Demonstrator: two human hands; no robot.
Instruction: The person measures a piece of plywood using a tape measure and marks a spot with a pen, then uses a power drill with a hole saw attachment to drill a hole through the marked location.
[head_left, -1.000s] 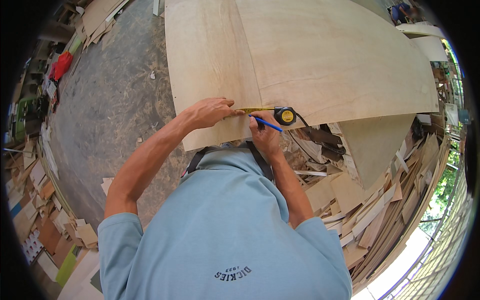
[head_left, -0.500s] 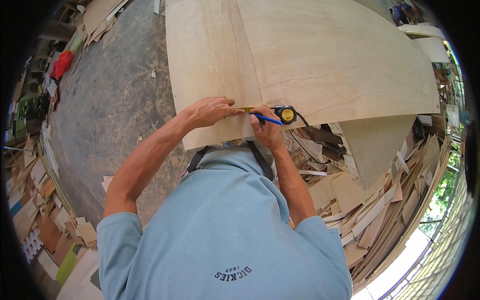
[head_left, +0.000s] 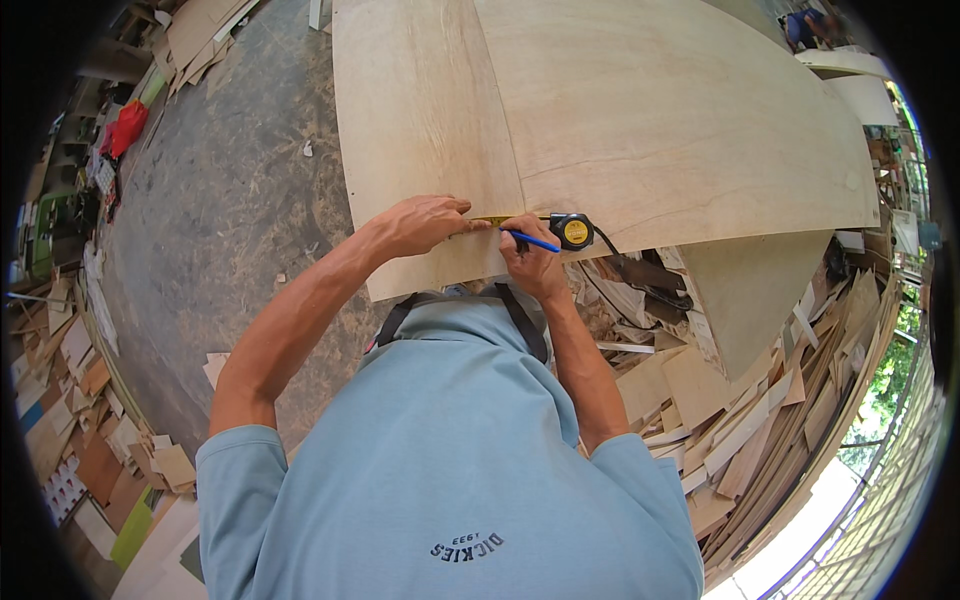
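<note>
A large pale plywood sheet (head_left: 640,120) spreads out before me, its near edge close to my body. A black tape measure with a yellow disc (head_left: 573,231) rests near that edge, and a short run of its yellow blade (head_left: 490,218) extends leftward across the wood. My left hand (head_left: 425,224) is at the blade's free end, thumb and fingers closed on it; the exact fingertip contact is partly hidden. Between that hand and the tape's case, my right hand (head_left: 533,262) grips a blue pen (head_left: 537,241), its tip end by the blade.
Wood offcuts (head_left: 740,430) pile up under and beside the sheet on the right. More scraps (head_left: 100,400) lie at far left beyond the stained concrete floor (head_left: 220,190). A black cable (head_left: 607,243) runs by the tape measure. Another person (head_left: 808,28) is at the far right.
The right hand and the pen have shifted very slightly. The left hand, tape measure and plywood sheet stay practically where they were.
</note>
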